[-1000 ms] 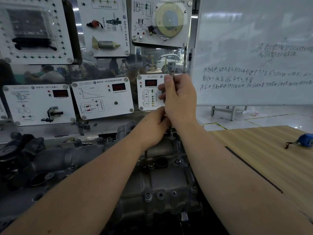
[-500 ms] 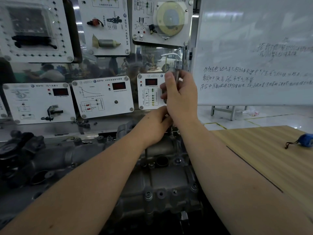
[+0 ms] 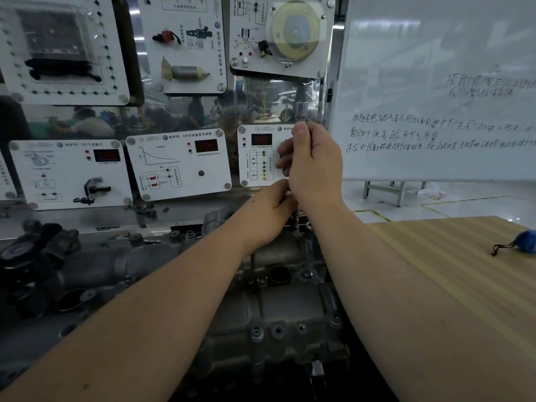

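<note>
A grey cast-metal engine part (image 3: 278,309) lies in front of me, its far end under both hands. My right hand (image 3: 314,166) grips a slim upright metal tool (image 3: 302,107) whose chrome top sticks out above the thumb. Its lower tip (image 3: 295,221) meets the far end of the engine part. My left hand (image 3: 268,216) is curled around the tool's lower shaft just below the right hand; its fingertips are hidden.
A board of white sensor panels (image 3: 179,163) stands behind the engine. A whiteboard (image 3: 435,91) with handwriting is at the right. A wooden table (image 3: 452,271) at the right carries a blue tape measure (image 3: 525,242). Dark engine pieces (image 3: 37,256) sit at the left.
The right hand has lifted a little with the tool, so more of the chrome top shows above the thumb. The left hand stays at the shaft's base.
</note>
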`<state>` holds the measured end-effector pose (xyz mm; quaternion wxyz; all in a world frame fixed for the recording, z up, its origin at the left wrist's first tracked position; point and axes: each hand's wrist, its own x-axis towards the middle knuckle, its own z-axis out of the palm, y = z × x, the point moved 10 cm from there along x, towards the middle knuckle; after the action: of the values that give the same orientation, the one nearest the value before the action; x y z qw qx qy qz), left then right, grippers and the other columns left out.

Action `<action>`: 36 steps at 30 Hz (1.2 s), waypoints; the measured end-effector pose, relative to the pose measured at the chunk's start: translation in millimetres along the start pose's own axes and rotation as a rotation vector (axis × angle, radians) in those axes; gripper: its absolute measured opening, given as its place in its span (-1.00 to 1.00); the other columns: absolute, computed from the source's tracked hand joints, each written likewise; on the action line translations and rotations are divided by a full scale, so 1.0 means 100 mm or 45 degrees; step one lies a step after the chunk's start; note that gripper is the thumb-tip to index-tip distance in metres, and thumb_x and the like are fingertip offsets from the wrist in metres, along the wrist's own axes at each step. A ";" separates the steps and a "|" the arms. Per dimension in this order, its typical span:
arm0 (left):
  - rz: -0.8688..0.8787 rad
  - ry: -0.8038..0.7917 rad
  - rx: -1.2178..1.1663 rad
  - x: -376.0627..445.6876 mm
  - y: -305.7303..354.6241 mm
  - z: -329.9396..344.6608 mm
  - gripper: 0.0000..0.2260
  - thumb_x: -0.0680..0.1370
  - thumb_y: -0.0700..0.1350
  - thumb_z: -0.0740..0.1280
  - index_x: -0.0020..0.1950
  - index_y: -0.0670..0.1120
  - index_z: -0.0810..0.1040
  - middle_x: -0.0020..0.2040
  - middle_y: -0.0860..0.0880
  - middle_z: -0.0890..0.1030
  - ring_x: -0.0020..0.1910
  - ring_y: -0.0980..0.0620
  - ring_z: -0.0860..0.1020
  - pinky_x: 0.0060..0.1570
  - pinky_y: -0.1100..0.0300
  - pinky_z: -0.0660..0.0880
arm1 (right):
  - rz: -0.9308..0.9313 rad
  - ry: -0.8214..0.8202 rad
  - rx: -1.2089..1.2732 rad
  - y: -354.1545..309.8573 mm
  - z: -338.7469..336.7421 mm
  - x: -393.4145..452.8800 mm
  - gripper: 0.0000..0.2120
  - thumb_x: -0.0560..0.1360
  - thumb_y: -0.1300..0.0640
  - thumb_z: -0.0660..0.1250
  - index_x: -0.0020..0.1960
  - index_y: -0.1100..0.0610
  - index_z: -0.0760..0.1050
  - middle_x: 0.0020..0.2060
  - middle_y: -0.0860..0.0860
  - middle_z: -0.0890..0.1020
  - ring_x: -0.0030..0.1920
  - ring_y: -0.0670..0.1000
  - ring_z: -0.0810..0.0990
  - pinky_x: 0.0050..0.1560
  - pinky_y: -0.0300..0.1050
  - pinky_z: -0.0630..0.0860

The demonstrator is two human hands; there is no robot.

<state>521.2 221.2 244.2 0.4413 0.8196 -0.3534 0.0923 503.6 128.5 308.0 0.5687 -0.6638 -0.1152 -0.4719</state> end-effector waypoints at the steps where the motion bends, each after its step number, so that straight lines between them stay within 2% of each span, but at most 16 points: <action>1: -0.003 -0.006 -0.003 0.00 0.00 0.00 -0.87 0.73 -0.07 0.18 0.10 0.00 0.52 -0.01 -0.04 0.63 -0.03 -0.04 0.59 0.01 0.04 0.53 | 0.006 -0.013 0.011 0.00 0.01 0.00 -0.75 0.71 0.02 0.13 -0.10 -0.08 0.47 -0.34 -0.13 0.65 -0.41 -0.13 0.59 -0.28 -0.17 0.49; 3: 0.005 -0.011 0.014 0.01 0.02 0.00 -0.88 0.73 -0.08 0.19 0.12 -0.03 0.51 0.00 -0.07 0.63 0.02 -0.11 0.60 0.06 -0.01 0.53 | 0.020 -0.015 0.043 0.01 0.02 -0.01 -0.77 0.71 0.00 0.14 -0.09 -0.07 0.47 -0.33 -0.13 0.66 -0.43 -0.13 0.59 -0.34 -0.26 0.47; 5: 0.032 -0.002 0.036 0.02 0.04 0.00 -0.92 0.72 -0.09 0.20 0.10 0.01 0.48 -0.02 -0.05 0.62 -0.02 -0.06 0.60 0.01 0.08 0.52 | 0.041 -0.003 0.107 0.03 0.00 -0.01 -0.85 0.68 -0.03 0.20 -0.04 -0.08 0.46 -0.32 -0.10 0.67 -0.45 -0.12 0.58 -0.39 -0.31 0.46; 7: 0.044 0.016 0.036 0.03 0.06 0.00 -0.93 0.71 -0.10 0.22 0.09 0.05 0.47 -0.03 -0.05 0.61 -0.03 -0.05 0.59 -0.06 0.16 0.50 | 0.052 -0.004 0.153 0.05 0.00 -0.01 -0.92 0.64 -0.06 0.28 0.00 -0.10 0.42 -0.31 -0.08 0.68 -0.45 -0.11 0.59 -0.39 -0.31 0.47; 10: 0.061 0.027 0.048 0.03 0.05 0.01 -0.92 0.71 -0.11 0.23 0.05 0.06 0.45 -0.04 -0.06 0.61 -0.06 -0.08 0.59 -0.10 0.17 0.49 | 0.015 0.013 0.107 0.04 -0.02 0.00 -0.88 0.65 -0.01 0.26 -0.06 -0.06 0.39 -0.30 -0.08 0.69 -0.44 -0.10 0.60 -0.35 -0.28 0.48; 12: 0.059 0.028 0.042 0.03 0.02 0.01 -0.91 0.71 -0.11 0.22 0.06 0.06 0.46 -0.05 -0.03 0.61 -0.12 0.05 0.58 -0.12 0.18 0.49 | 0.008 0.008 0.080 0.04 0.00 0.00 -0.87 0.67 0.00 0.23 -0.07 -0.06 0.41 -0.28 -0.08 0.69 -0.43 -0.10 0.60 -0.32 -0.20 0.49; 14: 0.057 0.023 0.045 0.03 0.00 0.00 -0.84 0.72 -0.09 0.20 -0.02 0.11 0.45 -0.11 0.01 0.60 -0.24 0.21 0.50 -0.20 0.29 0.44 | 0.014 -0.023 0.065 0.04 0.03 0.00 -0.83 0.68 -0.01 0.18 -0.07 -0.07 0.45 -0.26 -0.07 0.69 -0.42 -0.10 0.60 -0.30 -0.14 0.48; 16: 0.057 0.018 0.050 0.03 0.00 0.00 -0.79 0.72 -0.08 0.19 -0.09 0.12 0.42 -0.17 0.04 0.58 -0.31 0.26 0.46 -0.31 0.37 0.38 | 0.012 -0.034 0.041 0.04 0.04 0.00 -0.78 0.70 -0.02 0.13 -0.08 -0.08 0.47 -0.28 -0.10 0.68 -0.43 -0.11 0.59 -0.31 -0.19 0.46; 18: 0.072 0.031 0.055 0.03 0.02 -0.01 -0.76 0.72 -0.11 0.20 -0.13 0.13 0.40 -0.21 0.11 0.54 -0.33 0.34 0.46 -0.32 0.43 0.36 | 0.012 -0.013 0.044 0.02 0.02 -0.01 -0.74 0.71 -0.02 0.11 -0.10 -0.06 0.47 -0.32 -0.14 0.66 -0.46 -0.14 0.55 -0.35 -0.29 0.45; 20: 0.078 0.041 0.083 0.04 0.03 -0.01 -0.75 0.71 -0.12 0.20 -0.13 0.13 0.39 -0.21 0.13 0.53 -0.33 0.40 0.47 -0.32 0.47 0.35 | 0.019 0.000 0.079 0.03 0.00 -0.01 -0.77 0.71 -0.02 0.13 -0.07 -0.05 0.46 -0.35 -0.13 0.65 -0.48 -0.15 0.51 -0.37 -0.31 0.44; 23: 0.062 0.050 0.108 0.06 0.02 -0.01 -0.79 0.70 -0.12 0.22 -0.10 0.13 0.40 -0.17 0.08 0.57 -0.29 0.35 0.50 -0.30 0.43 0.39 | 0.032 -0.026 0.096 0.05 0.02 0.00 -0.92 0.67 -0.07 0.23 0.00 -0.12 0.40 -0.34 -0.11 0.66 -0.45 -0.16 0.52 -0.33 -0.23 0.47; 26: 0.043 0.051 0.100 0.06 0.00 -0.01 -0.84 0.70 -0.09 0.22 -0.06 0.11 0.43 -0.12 0.01 0.61 -0.24 0.21 0.51 -0.23 0.30 0.43 | -0.002 -0.001 0.042 0.03 0.00 0.00 -0.86 0.68 -0.03 0.23 -0.05 -0.07 0.37 -0.32 -0.10 0.67 -0.48 -0.16 0.52 -0.38 -0.31 0.45; 30: 0.078 0.055 0.020 0.02 0.02 -0.03 -0.79 0.72 -0.07 0.19 -0.09 0.14 0.44 -0.17 0.12 0.57 -0.29 0.34 0.49 -0.30 0.44 0.38 | -0.019 -0.027 0.018 -0.01 0.02 0.00 -0.81 0.70 0.01 0.17 -0.08 -0.07 0.44 -0.31 -0.14 0.68 -0.46 -0.16 0.55 -0.38 -0.36 0.43; 34: 0.080 0.047 0.004 0.02 0.02 -0.03 -0.77 0.72 -0.07 0.20 -0.11 0.17 0.43 -0.22 0.14 0.56 -0.31 0.34 0.49 -0.31 0.45 0.39 | -0.022 -0.026 -0.006 -0.03 0.03 -0.01 -0.72 0.71 -0.01 0.11 -0.12 -0.07 0.47 -0.33 -0.18 0.66 -0.46 -0.16 0.54 -0.36 -0.35 0.43; 36: 0.078 0.049 0.041 0.03 0.02 -0.02 -0.76 0.72 -0.08 0.20 -0.13 0.16 0.41 -0.22 0.15 0.54 -0.32 0.38 0.49 -0.32 0.49 0.36 | 0.003 -0.002 0.037 -0.01 0.01 -0.01 -0.76 0.71 -0.01 0.14 -0.09 -0.07 0.48 -0.34 -0.16 0.66 -0.48 -0.16 0.53 -0.38 -0.35 0.43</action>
<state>522.7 220.3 248.1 0.4317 0.8136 -0.3683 0.1272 503.3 130.1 307.5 0.5789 -0.6558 -0.1216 -0.4690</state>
